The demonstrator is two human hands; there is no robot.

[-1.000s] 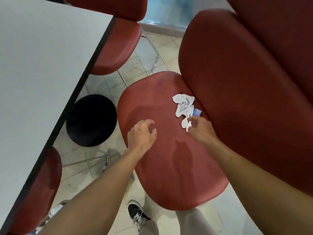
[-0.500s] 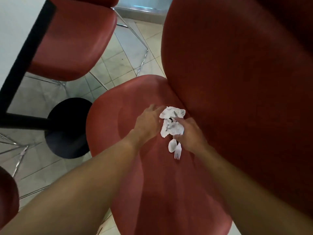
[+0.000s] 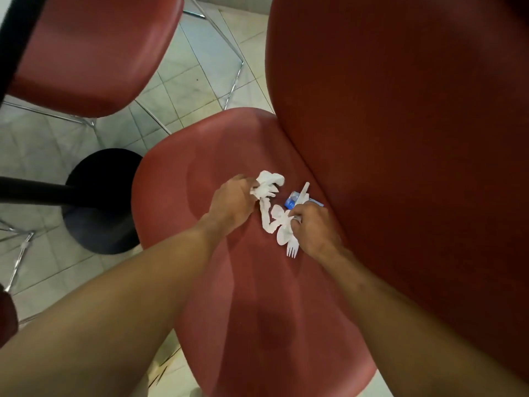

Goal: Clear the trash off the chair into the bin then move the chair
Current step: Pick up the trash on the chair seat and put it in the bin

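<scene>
- Gathering the trash is the step in hand: in the head view, both hands work on the red chair (image 3: pixel 252 296), on its seat close to the backrest.
- The left hand (image 3: pixel 232 203) has its fingers curled round the crumpled white napkin (image 3: pixel 267 186).
- The right hand (image 3: pixel 313 229) has its fingers clamped on the plastic fork (image 3: pixel 292 249) and spoon (image 3: pixel 282 234); a small blue packet (image 3: pixel 292 202) lies just beyond it.
- No bin is in view. Next, I judge, the packet needs collecting, then everything lifted clear together.
</scene>
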